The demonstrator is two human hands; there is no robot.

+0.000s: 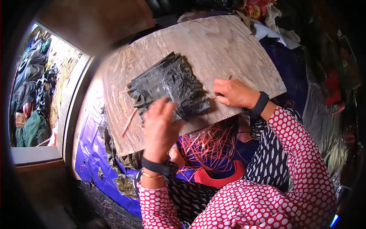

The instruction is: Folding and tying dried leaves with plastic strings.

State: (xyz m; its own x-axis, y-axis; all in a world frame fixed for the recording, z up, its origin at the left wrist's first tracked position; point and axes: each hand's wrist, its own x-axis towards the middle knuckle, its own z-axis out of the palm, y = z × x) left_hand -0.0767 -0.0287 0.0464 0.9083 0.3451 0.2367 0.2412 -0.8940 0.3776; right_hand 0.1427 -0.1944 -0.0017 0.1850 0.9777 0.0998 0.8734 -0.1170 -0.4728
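Note:
A flat, dark green-black bundle of wrinkled, leaf-like sheets [167, 86] lies on a wooden board [217, 42]. A thin pinkish strip [130, 122] sticks out beyond the bundle's left side and rests on the wood. My left hand [162, 124], somewhat blurred, is over the bundle's near-left edge with its fingers stretched out and nothing seen in them. At the bundle's right edge, my right hand [234, 92] is closed in a pinch on a thin reddish strip; a short end shows above the fingers. Whether both strip ends join beneath the bundle is hidden.
Below the board's near edge lies a tangle of red strips [207, 147], beside a red plastic piece [221, 175]. Blue sheeting [93, 152] spreads around the board. A doorway frame [76, 103] stands at left, with dark and green netting [34, 126] beyond it.

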